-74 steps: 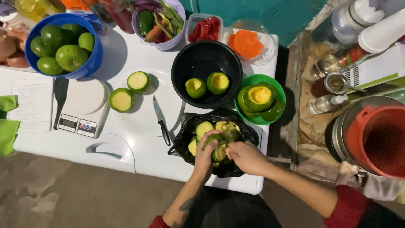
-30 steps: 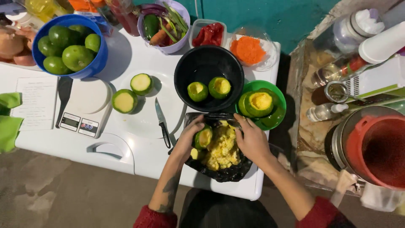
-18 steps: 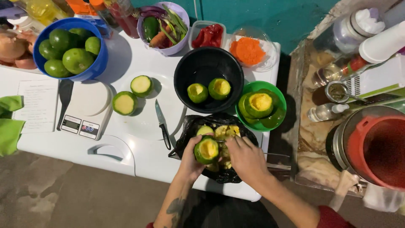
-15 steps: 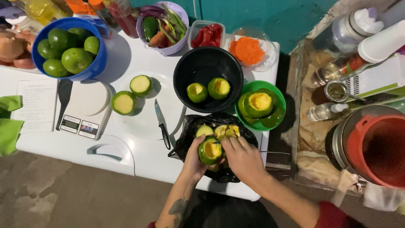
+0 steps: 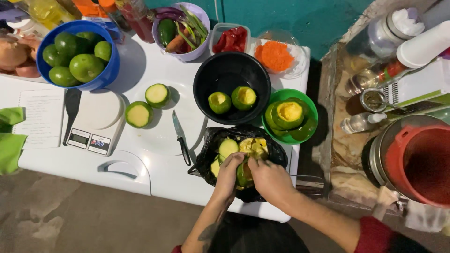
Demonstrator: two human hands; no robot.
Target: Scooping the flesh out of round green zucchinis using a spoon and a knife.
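Both my hands meet over the black bag, and between them I hold one green fruit half. My left hand wraps its near side, fingers curled shut on the rind; my right hand closes on the other side, fingertips pressed at its top edge. The half stands on edge, dark green skin outside, pale yellow-green inside, though my fingers cover most of it, so I cannot tell whether it is hollowed.

Just beyond my grip, inside the bag, lie one round pale-green slice and a heap of yellowish scraps; I think a second pale piece sits under my left thumb, but the view is too dim to be sure.

Further out from my hands, the black bowl holds two hollowed halves. To the right of that, the green bowl holds one yellow-centred half stacked on other green shells. Left of my grip lies one knife on the white plate, with two cut green rounds beyond it. One kitchen scale sits further left. At the far left the blue bowl holds six whole green fruits.
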